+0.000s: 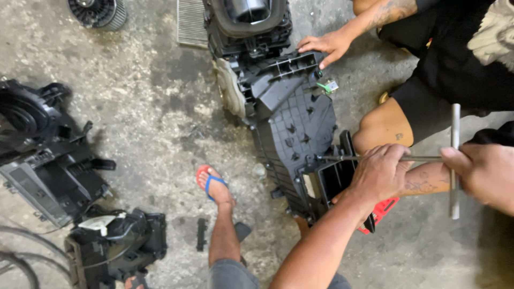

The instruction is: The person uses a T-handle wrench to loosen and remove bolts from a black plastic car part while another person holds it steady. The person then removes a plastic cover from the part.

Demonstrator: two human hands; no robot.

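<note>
A large black plastic heater housing [293, 120] lies on the concrete floor. A metal T-handle wrench [454, 134] has its long shaft running left into the housing's near end. My left hand [381, 172] is closed around that shaft, close to the housing's vent opening. My right hand [484, 172] grips the wrench's cross handle at the right edge. Another person squats at the top right and rests a hand [325, 45] on the housing's far part.
My foot in a blue and red flip-flop [213, 183] stands left of the housing. More black housing parts [48, 160] [115, 243] lie at the left. A blower wheel [99, 10] and a pleated filter [191, 21] lie at the top. A red object [383, 207] sits under my left arm.
</note>
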